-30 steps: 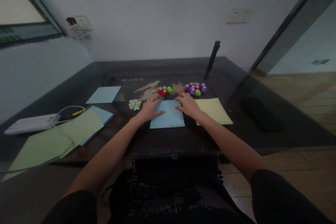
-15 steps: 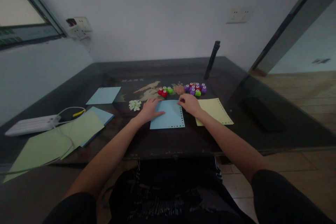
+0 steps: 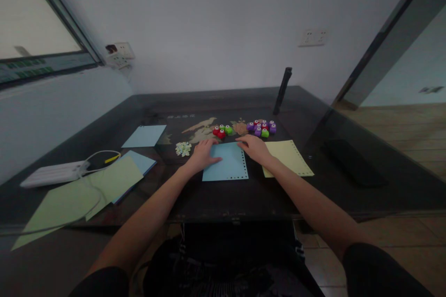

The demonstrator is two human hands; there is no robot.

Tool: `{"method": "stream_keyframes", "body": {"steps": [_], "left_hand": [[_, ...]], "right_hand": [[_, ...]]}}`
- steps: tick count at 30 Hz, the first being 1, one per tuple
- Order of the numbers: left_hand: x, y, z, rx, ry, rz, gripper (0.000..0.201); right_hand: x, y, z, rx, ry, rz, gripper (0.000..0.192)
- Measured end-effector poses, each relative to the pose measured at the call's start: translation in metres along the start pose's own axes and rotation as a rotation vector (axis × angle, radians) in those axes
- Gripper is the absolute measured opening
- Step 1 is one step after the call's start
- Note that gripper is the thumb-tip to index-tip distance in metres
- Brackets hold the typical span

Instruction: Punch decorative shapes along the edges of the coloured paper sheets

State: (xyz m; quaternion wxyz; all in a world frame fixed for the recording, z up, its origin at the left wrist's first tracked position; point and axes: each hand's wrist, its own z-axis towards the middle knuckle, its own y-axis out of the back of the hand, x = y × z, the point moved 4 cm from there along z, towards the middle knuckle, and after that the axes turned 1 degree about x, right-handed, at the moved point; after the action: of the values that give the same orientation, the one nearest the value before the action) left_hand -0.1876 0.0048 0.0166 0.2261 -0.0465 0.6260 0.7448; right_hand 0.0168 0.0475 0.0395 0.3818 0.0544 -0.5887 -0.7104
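A light-blue sheet of paper with punched holes along its right and bottom edges lies on the dark table. My left hand rests flat over its upper left side, thumb stretched across the paper and fingers apart. At the sheet's upper right corner is my right hand, its fingers reaching left over the corner with the thumb a little apart. I make out nothing held in it. A yellow sheet, holed along its right edge, lies partly under my right wrist.
Behind the sheet stand small red and green toys with eyes and a purple, red and green group. Left are small pale pieces, another blue sheet, green sheets and a power strip. A black upright stick stands behind.
The whole view has shifted, so the table sits slightly lower in the picture. My right fingers have straightened from a pinch at the paper's corner. The left hand stays on the sheet.
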Motion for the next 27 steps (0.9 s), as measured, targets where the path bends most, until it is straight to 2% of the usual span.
{"method": "stream_keyframes", "body": {"steps": [4,8,13,17,19,23,27], "left_hand": [[-0.002,0.004,-0.001,-0.026,-0.018,-0.031,0.053],[-0.001,0.009,-0.001,-0.036,0.001,-0.134,0.052],[0.009,0.019,-0.001,-0.091,0.180,-0.400,0.061],[0.009,0.016,-0.002,0.050,0.251,-0.665,0.038],[0.006,0.015,-0.003,0.111,0.239,-0.659,0.033],[0.000,0.013,-0.006,0.197,0.190,-0.622,0.036],[-0.002,0.010,-0.005,0.226,0.181,-0.660,0.037]], "right_hand": [[-0.007,-0.001,0.003,-0.062,0.034,0.057,0.014],[-0.018,-0.006,0.005,0.007,-0.055,0.291,0.010],[-0.025,-0.007,0.006,0.063,-0.192,0.695,0.014],[-0.034,0.005,0.007,-0.055,-0.270,0.876,0.016],[-0.041,0.010,0.007,-0.123,-0.310,0.927,0.019],[-0.056,0.015,0.008,-0.239,-0.379,0.955,0.030],[-0.059,0.013,0.008,-0.226,-0.387,0.985,0.034]]}}
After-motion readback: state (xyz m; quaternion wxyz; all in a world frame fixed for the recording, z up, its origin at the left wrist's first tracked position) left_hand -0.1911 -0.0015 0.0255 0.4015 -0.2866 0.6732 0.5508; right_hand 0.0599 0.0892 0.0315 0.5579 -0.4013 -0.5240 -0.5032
